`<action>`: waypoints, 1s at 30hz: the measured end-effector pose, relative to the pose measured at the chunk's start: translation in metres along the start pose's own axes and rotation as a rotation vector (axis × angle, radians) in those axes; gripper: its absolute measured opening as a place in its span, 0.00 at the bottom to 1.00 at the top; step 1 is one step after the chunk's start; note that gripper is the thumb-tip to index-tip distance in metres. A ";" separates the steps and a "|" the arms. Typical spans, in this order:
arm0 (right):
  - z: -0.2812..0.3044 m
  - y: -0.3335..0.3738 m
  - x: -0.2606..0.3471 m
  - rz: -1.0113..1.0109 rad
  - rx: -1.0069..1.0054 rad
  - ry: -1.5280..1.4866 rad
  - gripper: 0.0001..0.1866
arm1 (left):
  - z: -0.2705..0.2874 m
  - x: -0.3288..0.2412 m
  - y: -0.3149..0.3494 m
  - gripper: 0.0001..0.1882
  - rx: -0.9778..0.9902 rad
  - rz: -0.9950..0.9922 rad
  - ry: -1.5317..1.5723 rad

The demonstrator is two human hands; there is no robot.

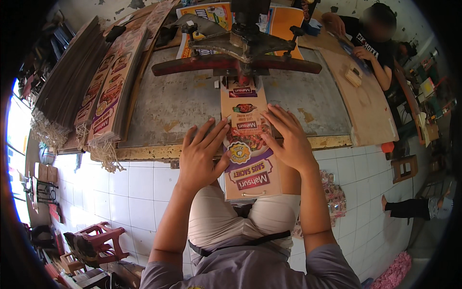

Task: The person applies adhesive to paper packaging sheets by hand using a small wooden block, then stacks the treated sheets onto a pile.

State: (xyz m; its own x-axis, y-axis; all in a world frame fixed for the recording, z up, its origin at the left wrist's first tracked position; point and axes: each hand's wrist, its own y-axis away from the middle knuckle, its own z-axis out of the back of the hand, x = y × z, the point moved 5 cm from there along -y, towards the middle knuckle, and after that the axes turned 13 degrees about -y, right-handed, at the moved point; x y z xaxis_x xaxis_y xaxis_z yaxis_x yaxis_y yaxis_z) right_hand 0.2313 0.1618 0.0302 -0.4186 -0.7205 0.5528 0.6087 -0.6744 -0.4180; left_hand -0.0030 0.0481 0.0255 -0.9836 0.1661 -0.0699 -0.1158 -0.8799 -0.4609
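A long printed card strip (250,166) in peach and purple lies on the grey metal worktable (163,106). Its near end juts past the table's front edge, over my lap, and has a small cord loop. My left hand (204,151) lies flat with fingers stretched along the strip's left edge, its fingertips and thumb at the card. On the opposite edge my right hand (291,139) rests with fingers extended, thumb over the print. Neither hand is wrapped around anything. The strip's far end runs beneath the dark red bar (192,65) of a press (243,43), where it is hidden.
Stacks of similar printed strips (113,91) and brown strips (65,86) with cord tassels lie at left. Behind the press are colourful printed sheets (284,21). A co-worker (378,36) works at right near a wooden block (353,76). A red stool (103,241) stands lower left.
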 end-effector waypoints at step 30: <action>0.002 -0.002 0.002 -0.015 0.010 -0.016 0.32 | 0.001 -0.001 0.000 0.33 -0.002 0.012 0.007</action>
State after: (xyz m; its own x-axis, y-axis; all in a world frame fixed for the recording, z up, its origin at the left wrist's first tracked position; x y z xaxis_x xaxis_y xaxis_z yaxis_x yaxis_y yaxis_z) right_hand 0.2304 0.1619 0.0333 -0.4170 -0.7076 0.5704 0.6095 -0.6833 -0.4021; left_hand -0.0025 0.0475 0.0264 -0.9839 0.1591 -0.0817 -0.1041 -0.8810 -0.4616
